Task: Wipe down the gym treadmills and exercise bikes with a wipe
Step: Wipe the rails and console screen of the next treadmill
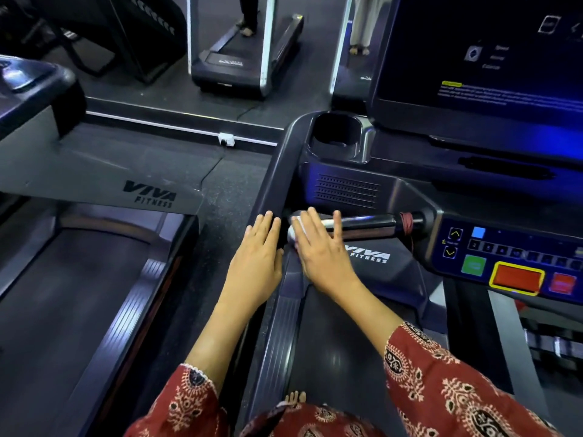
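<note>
The white wipe [297, 231] covers the left end of the treadmill's chrome handle [366, 223], pressed there under the right hand [321, 252], whose fingers are straight and spread. Just beside it, the left hand [257, 261] lies flat, fingers straight and close together, on the dark side rail [276, 178].
</note>
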Motion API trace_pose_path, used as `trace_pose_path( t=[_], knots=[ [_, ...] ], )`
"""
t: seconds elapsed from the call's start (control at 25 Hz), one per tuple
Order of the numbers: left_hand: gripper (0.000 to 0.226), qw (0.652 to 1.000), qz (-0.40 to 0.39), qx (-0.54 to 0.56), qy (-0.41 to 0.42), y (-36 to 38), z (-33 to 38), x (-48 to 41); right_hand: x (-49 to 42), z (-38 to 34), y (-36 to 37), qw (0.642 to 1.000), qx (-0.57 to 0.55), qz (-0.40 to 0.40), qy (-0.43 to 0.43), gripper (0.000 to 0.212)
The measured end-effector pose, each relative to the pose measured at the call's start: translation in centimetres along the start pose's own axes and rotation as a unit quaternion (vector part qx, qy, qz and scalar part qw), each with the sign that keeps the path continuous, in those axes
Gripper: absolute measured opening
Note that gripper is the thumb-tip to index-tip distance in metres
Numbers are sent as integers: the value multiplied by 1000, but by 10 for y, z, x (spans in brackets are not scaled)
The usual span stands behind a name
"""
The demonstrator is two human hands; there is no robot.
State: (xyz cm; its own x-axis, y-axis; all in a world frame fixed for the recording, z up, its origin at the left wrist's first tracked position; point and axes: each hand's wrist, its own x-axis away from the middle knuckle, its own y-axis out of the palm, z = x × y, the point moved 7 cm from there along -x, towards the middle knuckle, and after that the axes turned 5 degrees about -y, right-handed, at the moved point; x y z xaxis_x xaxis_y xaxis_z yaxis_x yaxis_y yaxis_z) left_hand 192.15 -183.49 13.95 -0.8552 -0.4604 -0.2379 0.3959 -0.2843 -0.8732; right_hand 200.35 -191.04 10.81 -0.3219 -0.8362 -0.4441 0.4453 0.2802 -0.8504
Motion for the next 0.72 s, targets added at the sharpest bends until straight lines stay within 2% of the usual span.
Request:
trace_pose_path(
  t=[0.08, 0.12, 0.2, 0.32, 0.4, 0.56, 0.6, 0.72],
  knots=[
    [53, 999, -12, -19, 25, 6, 10, -3, 7, 5, 0, 999, 23, 12, -44, 50],
    [53, 999, -17, -28, 43, 11, 16, -5, 14, 18, -3, 999, 27, 24, -33, 49],
    [55, 996, -23, -41, 72, 18, 26, -9, 34, 51, -11, 998, 32, 39, 27, 50],
    [55, 997, -37, -20, 70, 26, 37, -18, 64, 100, -25, 981, 18, 51, 185, 53],
    [54, 996, -56, -14, 68, 33, 43, -24, 62, 97, -29, 967, -10, 69, 245, 52],
    [51, 996, -67, 31, 54, 42, 44, -25, 27, 54, -22, 994, -42, 61, 84, 44],
    [51, 996, -68, 37, 49, 42, 43, -24, 25, 67, -24, 993, -35, 52, 96, 40],
    [48, 997, -56, 33, 49, 39, 43, -22, 36, 110, -27, 972, -27, 53, 225, 34]
  ],
)
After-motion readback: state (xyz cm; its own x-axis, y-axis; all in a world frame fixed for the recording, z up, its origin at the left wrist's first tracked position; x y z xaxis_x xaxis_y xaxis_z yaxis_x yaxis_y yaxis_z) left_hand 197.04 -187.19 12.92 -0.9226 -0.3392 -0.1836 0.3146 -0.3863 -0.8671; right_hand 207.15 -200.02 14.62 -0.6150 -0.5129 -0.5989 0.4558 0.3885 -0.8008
